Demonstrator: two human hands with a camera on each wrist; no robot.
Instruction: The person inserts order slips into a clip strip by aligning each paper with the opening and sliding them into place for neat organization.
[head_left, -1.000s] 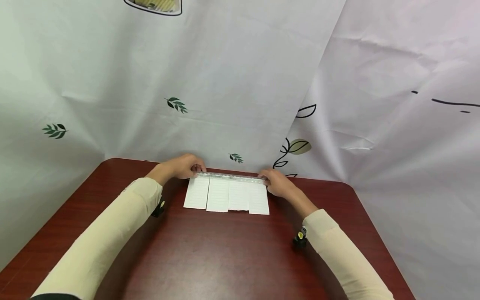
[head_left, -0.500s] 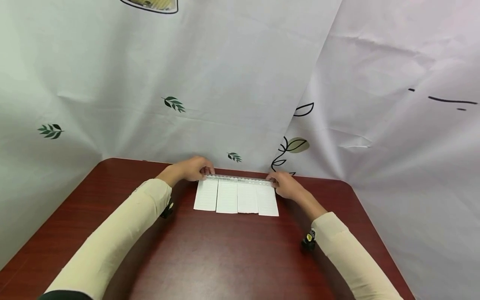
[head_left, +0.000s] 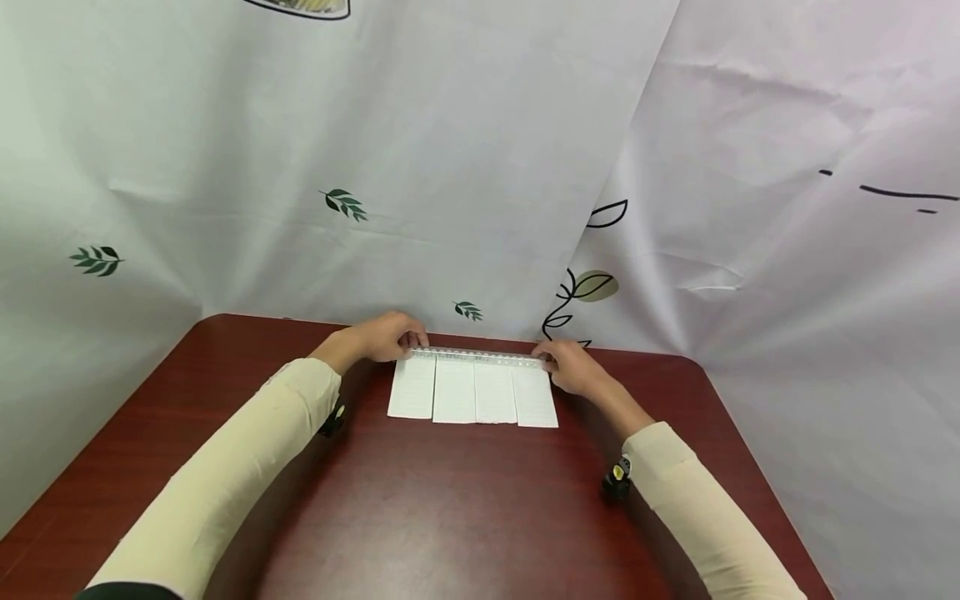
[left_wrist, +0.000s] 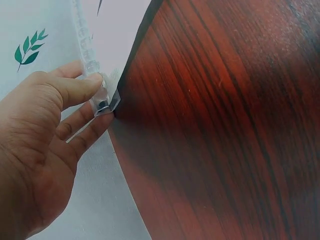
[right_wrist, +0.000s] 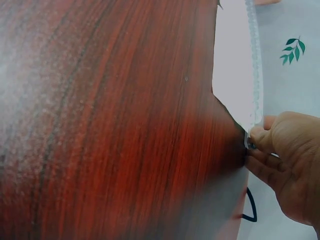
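A clear plastic ruler (head_left: 480,357) with a scalloped edge lies across the top ends of several white lined paper slips (head_left: 453,392), set side by side. My left hand (head_left: 386,336) pinches the ruler's left end; in the left wrist view the thumb presses on top and fingers sit beneath that end (left_wrist: 104,102). At the other end, my right hand (head_left: 572,367) pinches the ruler between thumb and fingers, as the right wrist view shows (right_wrist: 252,137). The slips' lower edges are slightly uneven, and their top ends lie under the ruler.
The dark red wooden table (head_left: 450,517) reaches back to a pale cloth backdrop (head_left: 450,167) printed with leaves. Slips and ruler lie near the table's far edge. Black wrist devices (head_left: 617,479) sit under the sleeves.
In the head view, hands, ruler and slips shifted together to the right between one second and half a second ago. Since then they have stayed almost still, both hands holding the ruler's ends throughout.
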